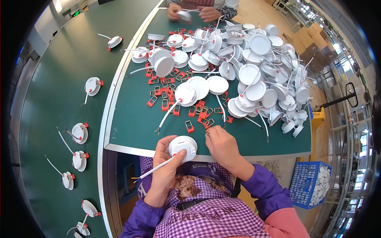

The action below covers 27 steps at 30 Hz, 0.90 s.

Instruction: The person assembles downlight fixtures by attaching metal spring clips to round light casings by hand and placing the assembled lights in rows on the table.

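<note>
My left hand [164, 162] grips a round white downlight [183, 146] just past the table's near edge, its back face up and the thumb across it. The white cable [152, 171] of that light runs down to the left, with bare wire ends. My right hand [223, 146] is closed in a pinch at the table edge, right of the light. What its fingertips hold is mostly hidden. Beside those fingertips lie several loose red clips with metal springs [189, 126], spread over the green tabletop [143, 123].
A large heap of white downlights [262, 67] covers the right and far side. On the left green belt [51, 111] lie spaced lights with red clips [80, 160]. Across the table, another person's hands [209, 14] hold a light. A blue crate [305, 184] stands at lower right.
</note>
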Available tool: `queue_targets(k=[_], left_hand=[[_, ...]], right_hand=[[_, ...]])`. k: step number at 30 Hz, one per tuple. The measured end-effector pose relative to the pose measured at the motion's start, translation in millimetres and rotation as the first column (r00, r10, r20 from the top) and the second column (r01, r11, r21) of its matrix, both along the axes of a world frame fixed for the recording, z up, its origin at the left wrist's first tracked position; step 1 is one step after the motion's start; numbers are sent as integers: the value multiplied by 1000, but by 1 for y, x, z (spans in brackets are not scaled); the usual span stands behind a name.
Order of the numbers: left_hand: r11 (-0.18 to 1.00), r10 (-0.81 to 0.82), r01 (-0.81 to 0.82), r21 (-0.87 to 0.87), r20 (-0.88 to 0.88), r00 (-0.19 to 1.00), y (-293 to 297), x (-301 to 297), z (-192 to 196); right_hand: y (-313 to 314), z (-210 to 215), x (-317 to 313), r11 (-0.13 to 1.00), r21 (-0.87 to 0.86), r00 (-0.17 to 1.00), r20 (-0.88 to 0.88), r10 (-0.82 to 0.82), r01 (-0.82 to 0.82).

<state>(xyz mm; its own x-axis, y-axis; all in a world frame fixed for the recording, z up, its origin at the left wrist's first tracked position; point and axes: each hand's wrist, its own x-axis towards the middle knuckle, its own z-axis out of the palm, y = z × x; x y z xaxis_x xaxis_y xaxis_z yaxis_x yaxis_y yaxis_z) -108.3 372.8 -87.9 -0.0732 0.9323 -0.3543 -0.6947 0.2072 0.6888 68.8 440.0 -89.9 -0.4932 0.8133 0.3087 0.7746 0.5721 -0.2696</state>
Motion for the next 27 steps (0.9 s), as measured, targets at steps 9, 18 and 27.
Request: queue_targets(k=[9,18,27], left_hand=[[992,-63,95,77,-350,935,4,9,-12],[988,-49,120,102,-525,850,6,11,-4],[988,-31,112,107,-571,820,7,17,-7]], right_hand=[[-4,32,-10,772,-615,755,-582,-304,-163],[-18,41,-12,911,-381,903,-430,-23,-158],[-21,36,-15,961,-253,904,-427,-4,-115]])
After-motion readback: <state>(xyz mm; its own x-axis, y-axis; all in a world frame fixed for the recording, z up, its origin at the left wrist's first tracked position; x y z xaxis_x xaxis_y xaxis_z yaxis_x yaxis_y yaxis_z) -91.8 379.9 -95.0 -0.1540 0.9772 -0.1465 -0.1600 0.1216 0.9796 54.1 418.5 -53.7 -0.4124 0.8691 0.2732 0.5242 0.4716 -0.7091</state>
